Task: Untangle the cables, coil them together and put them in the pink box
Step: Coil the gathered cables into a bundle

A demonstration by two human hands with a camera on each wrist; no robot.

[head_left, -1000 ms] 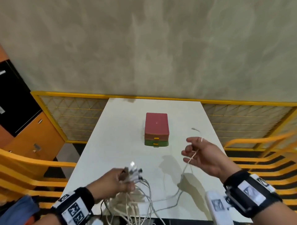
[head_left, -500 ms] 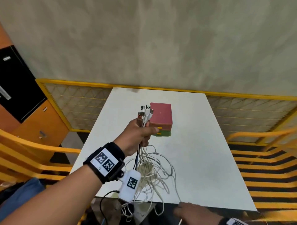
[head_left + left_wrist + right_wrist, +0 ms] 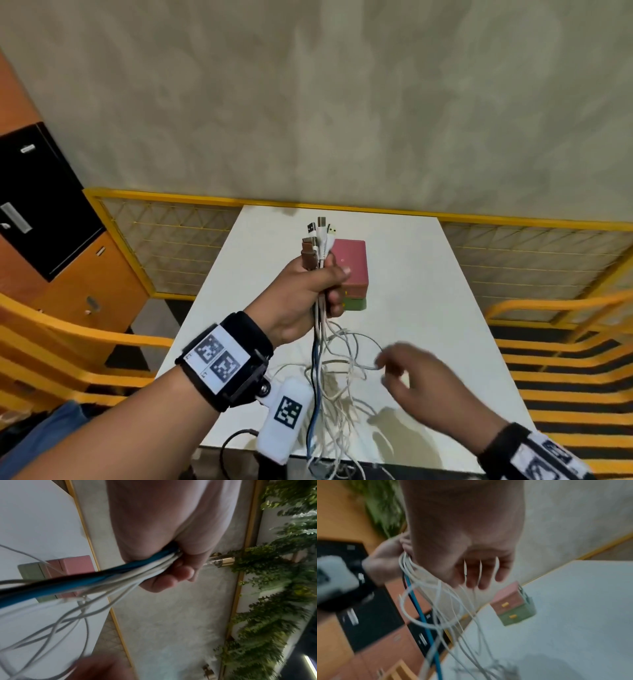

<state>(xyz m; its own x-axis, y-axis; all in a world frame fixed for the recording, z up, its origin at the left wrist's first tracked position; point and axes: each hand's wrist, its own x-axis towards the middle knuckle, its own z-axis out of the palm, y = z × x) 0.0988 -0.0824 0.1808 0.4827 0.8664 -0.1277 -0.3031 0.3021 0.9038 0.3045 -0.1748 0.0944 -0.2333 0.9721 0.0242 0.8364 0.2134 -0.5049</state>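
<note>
We are gripping cables point(image 3: 320, 346) in left hand point(image 3: 301, 294), right hand point(image 3: 416, 383) hovering loose-fingered among strands, pink box point(image 3: 352, 263) lying closed on table point(image 3: 445, 308).

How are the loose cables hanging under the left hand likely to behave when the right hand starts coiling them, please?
Probably floppy: the cables droop in slack, crossing loops below the left hand, so they may snag one another. They look thin and light, likely to swing. With the plug ends gripped together, the right hand could probably draw the strands straight.
</note>
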